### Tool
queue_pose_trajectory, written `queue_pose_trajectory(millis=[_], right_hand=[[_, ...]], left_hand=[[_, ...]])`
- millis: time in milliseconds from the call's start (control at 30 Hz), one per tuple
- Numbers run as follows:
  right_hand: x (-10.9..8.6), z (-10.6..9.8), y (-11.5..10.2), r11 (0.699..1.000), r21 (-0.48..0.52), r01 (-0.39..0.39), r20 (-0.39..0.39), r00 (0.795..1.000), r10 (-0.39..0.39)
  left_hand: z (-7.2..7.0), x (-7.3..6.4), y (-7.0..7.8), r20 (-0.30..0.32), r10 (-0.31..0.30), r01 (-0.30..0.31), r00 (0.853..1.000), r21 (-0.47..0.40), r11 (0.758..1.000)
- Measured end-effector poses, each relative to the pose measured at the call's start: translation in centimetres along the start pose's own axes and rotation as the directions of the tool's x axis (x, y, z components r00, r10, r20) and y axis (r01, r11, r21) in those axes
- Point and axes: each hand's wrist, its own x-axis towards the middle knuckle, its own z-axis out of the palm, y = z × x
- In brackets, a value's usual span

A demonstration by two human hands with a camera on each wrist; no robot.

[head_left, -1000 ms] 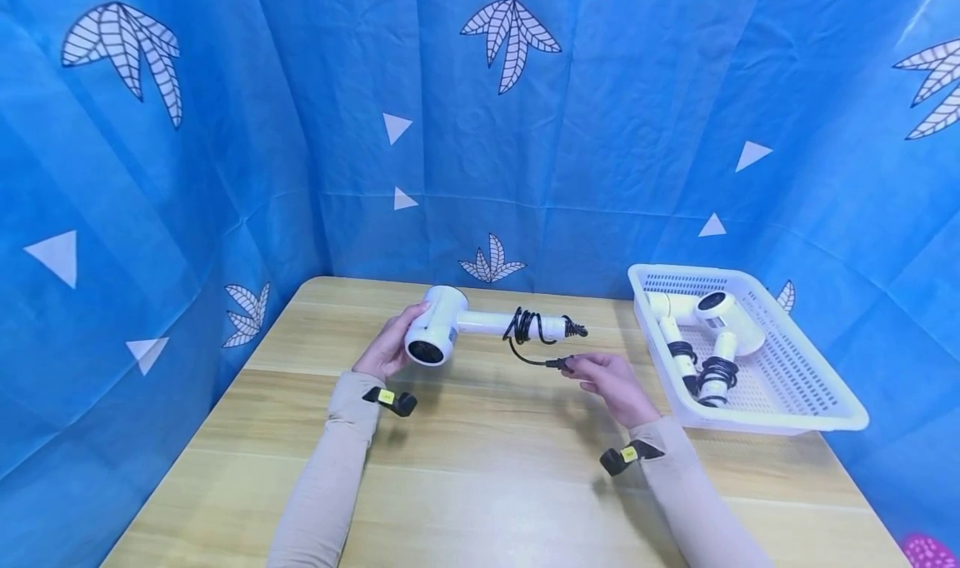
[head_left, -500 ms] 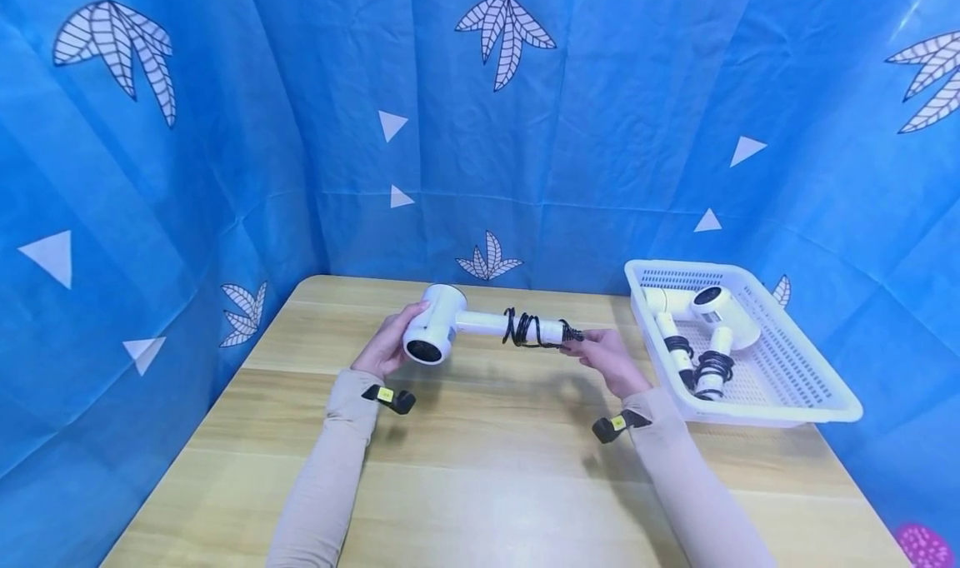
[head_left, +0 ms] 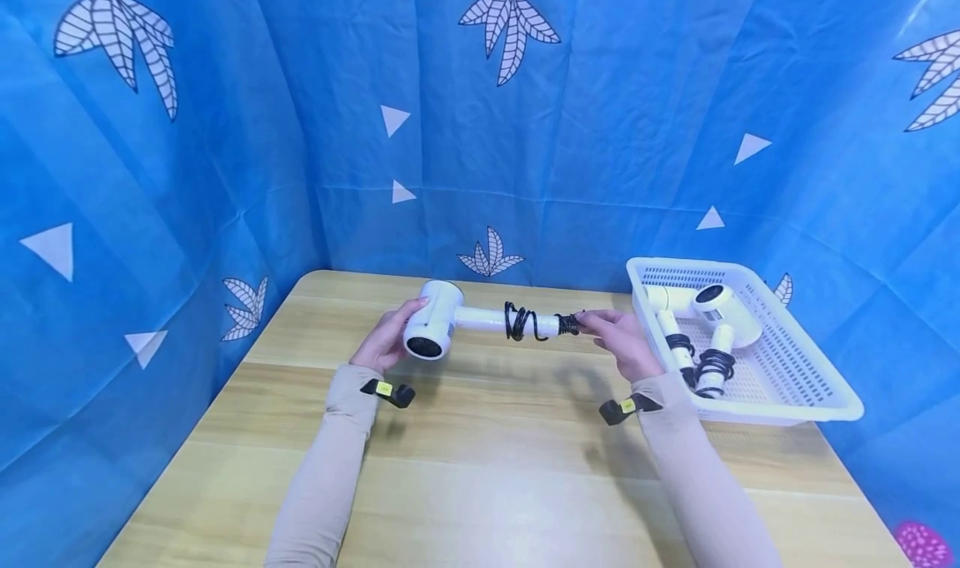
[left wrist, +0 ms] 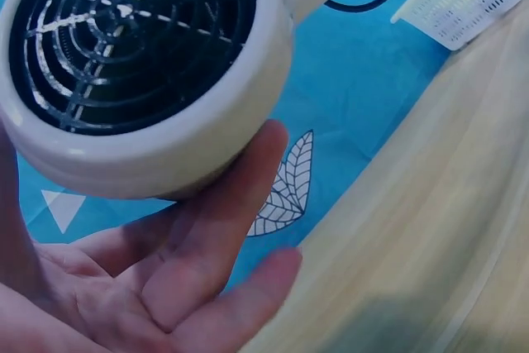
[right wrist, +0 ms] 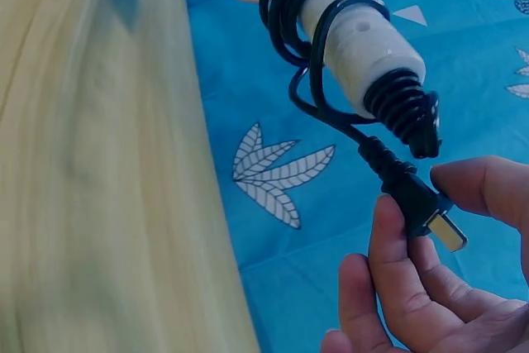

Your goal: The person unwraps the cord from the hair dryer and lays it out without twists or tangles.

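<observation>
A white hair dryer (head_left: 433, 322) is held sideways above the table, its handle pointing right. My left hand (head_left: 385, 341) grips the dryer's head from the left; in the left wrist view the round dark grille (left wrist: 124, 39) faces the camera, with fingers under the rim. A black power cord (head_left: 517, 322) is wound in loose loops round the handle. Beyond the handle's end, my right hand (head_left: 621, 340) holds the cord's end. The right wrist view shows thumb and fingers pinching the black plug (right wrist: 417, 200), metal prongs outward, just below the ribbed cord sleeve (right wrist: 401, 109).
At the right of the wooden table (head_left: 480, 468) stands a white perforated basket (head_left: 806, 360). More white hair dryers (head_left: 727, 314) lie in it, with black cords wound round their handles. A blue patterned curtain (head_left: 480, 151) surrounds the table's back and sides.
My right hand has moved up with the plug, from below the handle to beside its end. The hanging stretch of cord has drawn in toward the handle. The left hand keeps its grip.
</observation>
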Motion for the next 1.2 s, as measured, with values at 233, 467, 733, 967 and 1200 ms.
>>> queue_pose_trajectory(millis=[233,467,733,967,1200], right_hand=[[-0.3,-0.4,-1.3,1.0,-0.007,0.023,-0.001,1.0,-0.023],[-0.3,-0.5,-2.3,0.999,0.019,0.034,-0.02,0.999,-0.034],[-0.6,-0.6,-3.6,0.996,0.059,0.073,-0.035,0.997,-0.071],[-1.4,-0.4,-4.8,0.991,0.078,0.11,-0.053,0.993,-0.106],[-2.5,-0.3,-6.1,0.985,0.077,0.155,-0.049,0.987,-0.152]], left_hand=[[-0.1,0.2,0.1,-0.013,0.004,-0.004,1.0,0.01,1.0],[0.1,0.1,0.2,-0.015,0.016,-0.016,1.0,-0.009,1.0],[0.1,0.1,0.2,-0.015,0.003,-0.003,1.0,0.003,1.0],[0.2,0.3,-0.1,-0.018,0.004,-0.004,1.0,0.005,1.0],[0.2,0.5,-0.2,-0.015,0.009,-0.01,1.0,-0.009,1.0]])
